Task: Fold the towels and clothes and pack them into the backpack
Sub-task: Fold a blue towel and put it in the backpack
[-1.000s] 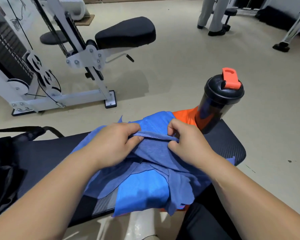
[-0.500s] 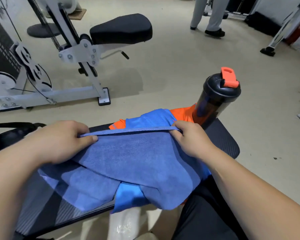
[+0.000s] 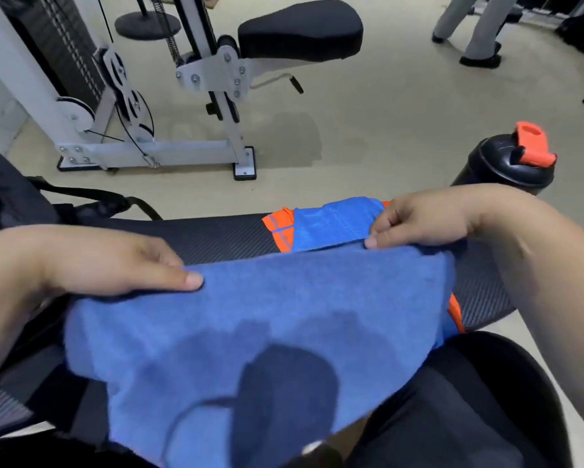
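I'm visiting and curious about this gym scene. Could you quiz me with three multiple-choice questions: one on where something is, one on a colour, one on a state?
1. Where is the black shaker bottle? A) far right, beyond the right hand; B) far left; C) on the person's lap.
2. What colour is its flip cap? A) green; B) orange; C) white.
3. How is the blue towel? A) rolled into a ball; B) folded small; C) stretched between both hands.
Answers: 1A, it rises behind the right hand; 2B, the cap is bright orange; 3C, the left hand and right hand each grip its top edge.
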### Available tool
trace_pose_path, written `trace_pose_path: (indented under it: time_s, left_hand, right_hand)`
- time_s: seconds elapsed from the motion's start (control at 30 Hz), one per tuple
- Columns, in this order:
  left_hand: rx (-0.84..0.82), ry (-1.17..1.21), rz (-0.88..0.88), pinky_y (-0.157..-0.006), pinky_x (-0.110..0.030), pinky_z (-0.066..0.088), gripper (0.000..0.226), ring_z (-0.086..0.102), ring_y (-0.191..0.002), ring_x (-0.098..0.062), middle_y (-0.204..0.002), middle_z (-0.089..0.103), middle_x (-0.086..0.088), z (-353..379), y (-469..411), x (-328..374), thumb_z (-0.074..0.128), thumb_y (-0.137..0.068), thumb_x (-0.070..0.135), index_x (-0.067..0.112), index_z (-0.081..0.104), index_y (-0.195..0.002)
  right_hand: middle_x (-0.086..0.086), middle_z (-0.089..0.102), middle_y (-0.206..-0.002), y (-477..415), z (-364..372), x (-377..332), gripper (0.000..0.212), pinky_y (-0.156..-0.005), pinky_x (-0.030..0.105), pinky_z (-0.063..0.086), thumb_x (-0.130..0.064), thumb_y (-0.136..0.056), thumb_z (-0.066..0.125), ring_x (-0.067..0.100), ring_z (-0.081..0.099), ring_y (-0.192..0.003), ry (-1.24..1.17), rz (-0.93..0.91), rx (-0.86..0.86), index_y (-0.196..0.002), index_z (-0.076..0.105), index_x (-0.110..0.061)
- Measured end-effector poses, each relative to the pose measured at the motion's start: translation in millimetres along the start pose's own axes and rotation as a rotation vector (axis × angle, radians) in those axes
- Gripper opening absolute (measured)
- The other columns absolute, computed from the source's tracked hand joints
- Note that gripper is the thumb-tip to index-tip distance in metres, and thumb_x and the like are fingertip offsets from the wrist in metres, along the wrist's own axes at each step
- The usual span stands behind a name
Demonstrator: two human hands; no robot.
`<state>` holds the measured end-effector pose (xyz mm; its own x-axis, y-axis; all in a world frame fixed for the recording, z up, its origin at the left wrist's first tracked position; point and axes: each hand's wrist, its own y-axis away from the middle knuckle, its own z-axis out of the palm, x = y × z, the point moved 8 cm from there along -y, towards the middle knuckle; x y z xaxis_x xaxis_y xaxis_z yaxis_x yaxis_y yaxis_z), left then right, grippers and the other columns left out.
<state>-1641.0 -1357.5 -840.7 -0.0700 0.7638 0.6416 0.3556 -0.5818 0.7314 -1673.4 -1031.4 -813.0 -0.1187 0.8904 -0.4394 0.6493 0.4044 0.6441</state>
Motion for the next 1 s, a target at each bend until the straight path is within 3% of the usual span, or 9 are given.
trace_pose_path:
  time_s: [0.07, 0.13, 0.27, 0.47, 0.57, 0.67, 0.8, 0.9, 1.0]
  left_hand:
    - [0.42, -0.266, -0.109, -0.067, -0.032, 0.045, 0.073, 0.058, -0.064, -0.014, -0.066, 0.063, 0.007, -41.0, -15.7, 2.0, 0.048, -0.072, 0.086, 0.015, 0.061, -0.067]
    - [0.668, -0.397, -0.179, -0.064, -0.032, 0.041, 0.069, 0.057, -0.068, -0.017, -0.066, 0.062, 0.004, -63.2, -34.8, 6.3, 0.045, -0.085, 0.08, 0.014, 0.057, -0.066]
    - [0.806, -0.566, -0.244, -0.061, -0.035, 0.032, 0.046, 0.053, -0.077, -0.025, -0.079, 0.058, -0.002, -78.9, -70.4, 6.7, 0.04, -0.101, 0.058, 0.02, 0.051, -0.077]
    - [0.992, -0.644, -0.298, -0.089, -0.047, 0.046, 0.035, 0.052, -0.106, -0.038, -0.119, 0.055, -0.013, -87.1, -91.7, -2.7, 0.044, -0.099, 0.05, 0.022, 0.049, -0.119]
    - [1.101, -0.706, -0.376, -0.099, -0.055, 0.037, 0.055, 0.043, -0.122, -0.039, -0.136, 0.047, -0.011, -71.5, -83.4, 0.6, 0.041, -0.096, 0.058, 0.028, 0.039, -0.141]
    - [1.216, -0.703, -0.198, -0.102, -0.061, 0.036, 0.061, 0.043, -0.127, -0.039, -0.141, 0.048, -0.012, -28.0, -78.4, 23.3, 0.042, -0.093, 0.056, 0.023, 0.042, -0.145]
    - [0.988, -0.637, -0.222, -0.118, -0.065, 0.011, 0.086, 0.009, -0.154, -0.033, -0.168, 0.015, -0.005, 24.7, -109.4, 14.3, 0.02, -0.087, 0.077, 0.029, 0.021, -0.159]
    - [0.933, -0.604, -0.29, -0.12, -0.064, -0.004, 0.102, -0.017, -0.154, -0.03, -0.169, -0.016, 0.001, 28.5, -122.9, -6.5, 0.01, -0.076, 0.092, 0.036, -0.003, -0.16]
    - [0.945, -0.579, -0.315, -0.119, -0.065, -0.008, 0.113, -0.021, -0.153, -0.032, -0.168, -0.019, 0.0, 16.0, -123.5, -12.7, 0.011, -0.066, 0.102, 0.04, -0.006, -0.159]
  right_hand:
    - [-0.008, 0.067, -0.08, -22.3, -22.5, 19.2, 0.042, -0.076, 0.033, 0.046, -0.056, -0.097, 0.053, 0.017, 0.06, -0.079, 0.197, 0.177, 0.22, -0.08, 0.068, -0.02]
    - [0.002, 0.066, -0.09, -44.1, -31.2, 29.1, 0.038, -0.073, 0.034, 0.042, -0.05, -0.099, 0.05, 0.026, 0.057, -0.086, 0.294, 0.278, 0.37, -0.082, 0.062, -0.018]
    - [0.011, 0.065, -0.109, -75.3, -30.1, 45.2, 0.018, -0.076, 0.035, 0.044, -0.028, -0.098, 0.048, 0.033, 0.056, -0.093, 0.375, 0.325, 0.574, -0.1, 0.063, -0.019]
    - [0.01, 0.05, -0.133, -65.6, -15.5, 23.7, 0.048, -0.098, 0.048, 0.032, -0.032, -0.087, 0.057, 0.036, 0.045, -0.12, 0.49, 0.248, 1.039, -0.134, 0.054, -0.029]
    - [0.013, 0.037, -0.152, -64.9, 17.5, -6.6, 0.065, -0.114, 0.059, 0.022, -0.05, -0.085, 0.058, 0.04, 0.031, -0.141, 0.38, 0.162, 1.023, -0.146, 0.044, -0.033]
    - [0.011, 0.021, -0.164, -72.6, 62.8, -29.1, 0.075, -0.12, 0.063, 0.006, -0.067, -0.089, 0.043, 0.041, 0.011, -0.151, 0.305, 0.087, 0.829, -0.154, 0.032, -0.032]
    - [0.008, -0.012, -0.168, -86.4, 86.5, 4.7, 0.1, -0.117, 0.065, -0.011, -0.091, -0.08, 0.019, 0.041, -0.019, -0.151, 0.351, 0.253, 0.654, -0.16, 0.003, -0.033]
    - [0.013, -0.016, -0.167, -86.9, 69.1, 44.0, 0.118, -0.118, 0.064, -0.012, -0.103, -0.065, 0.01, 0.042, -0.023, -0.15, 0.329, 0.372, 0.688, -0.16, -0.001, -0.035]
    - [0.012, -0.018, -0.167, -86.2, 62.0, 58.4, 0.117, -0.12, 0.06, -0.011, -0.104, -0.062, 0.008, 0.038, -0.026, -0.15, 0.336, 0.318, 0.675, -0.159, -0.001, -0.04]
